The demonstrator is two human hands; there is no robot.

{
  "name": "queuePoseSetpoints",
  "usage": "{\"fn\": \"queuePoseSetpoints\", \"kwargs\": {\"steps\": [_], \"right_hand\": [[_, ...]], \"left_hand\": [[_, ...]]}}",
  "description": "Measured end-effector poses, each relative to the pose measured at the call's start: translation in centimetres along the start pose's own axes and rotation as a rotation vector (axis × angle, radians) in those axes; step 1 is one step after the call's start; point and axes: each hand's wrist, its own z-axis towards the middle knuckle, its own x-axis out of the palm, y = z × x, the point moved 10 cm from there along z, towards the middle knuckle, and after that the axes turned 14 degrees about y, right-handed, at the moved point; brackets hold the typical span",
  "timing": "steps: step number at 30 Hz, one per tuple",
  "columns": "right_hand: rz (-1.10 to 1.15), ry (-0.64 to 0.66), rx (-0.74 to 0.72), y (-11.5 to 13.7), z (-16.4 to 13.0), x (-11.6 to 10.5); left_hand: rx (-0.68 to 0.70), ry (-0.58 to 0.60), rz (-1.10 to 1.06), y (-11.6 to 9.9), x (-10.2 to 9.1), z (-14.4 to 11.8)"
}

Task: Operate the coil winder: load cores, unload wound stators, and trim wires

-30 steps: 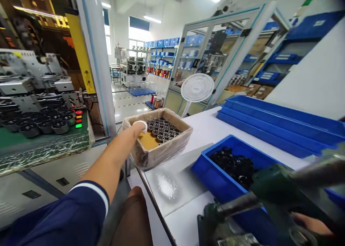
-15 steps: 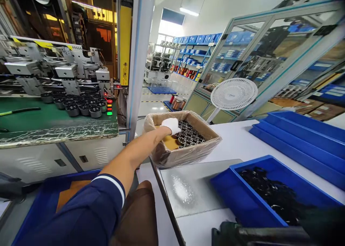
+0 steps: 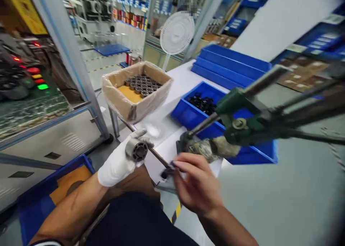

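My left hand (image 3: 117,167), in a white glove, holds a round metal motor stator (image 3: 136,151) with its dark slotted face turned toward me. To the right, my bare right hand (image 3: 198,181) pinches a small black plastic part (image 3: 167,171), blurred by motion. A green hand press (image 3: 239,120) stands just beyond the right hand, its lever rods reaching to the right. Past the left hand, a plastic-lined cardboard box (image 3: 118,100) contains rows of similar stators (image 3: 144,84) on a yellow-brown sheet. Behind the press, a blue bin (image 3: 180,111) holds black plastic parts (image 3: 202,103).
Stacked blue trays (image 3: 229,64) and a white fan (image 3: 177,33) stand at the back of the white table (image 3: 179,79). A machine (image 3: 16,88) with lit lamps is at left. Below it, a blue floor bin (image 3: 29,203) holds brown sheets.
My left hand has come back from the cardboard box with a stator. The right hand has come into view with a small black part. The view has swung right and down.
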Motion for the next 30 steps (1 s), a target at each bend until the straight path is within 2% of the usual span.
{"fn": "queuePoseSetpoints", "kwargs": {"steps": [2,5,7,10,14,17,24,27,30], "right_hand": [[0.078,-0.041,-0.079,1.9,0.2,0.5],[0.175,-0.057,-0.143,3.1,1.3,2.0],[0.230,0.034,-0.194,3.5,1.7,3.3],[0.223,0.158,-0.290,4.2,1.3,4.5],[0.081,0.090,-0.307,4.4,0.6,3.8],[0.053,0.099,-0.278,4.5,0.8,4.0],[0.028,0.079,-0.284,4.5,0.4,4.3],[0.051,0.066,-0.283,4.2,0.8,4.2],[0.168,-0.015,-0.341,4.7,1.6,3.4]], "left_hand": [[-0.047,0.009,0.093,0.6,0.5,-0.9],[-0.107,-0.085,0.277,0.3,0.2,-3.1],[-0.129,-0.151,0.360,-0.3,-0.1,-4.4],[-0.128,-0.172,0.392,-1.1,0.1,-5.1],[-0.132,-0.140,0.360,-1.2,0.2,-4.8],[-0.130,-0.115,0.355,-0.9,0.1,-4.6],[-0.090,-0.102,0.543,-1.6,0.4,-4.1],[-0.071,-0.159,0.647,-2.1,0.2,-4.4],[-0.178,-0.292,0.807,-1.7,-0.8,-5.1]]}}
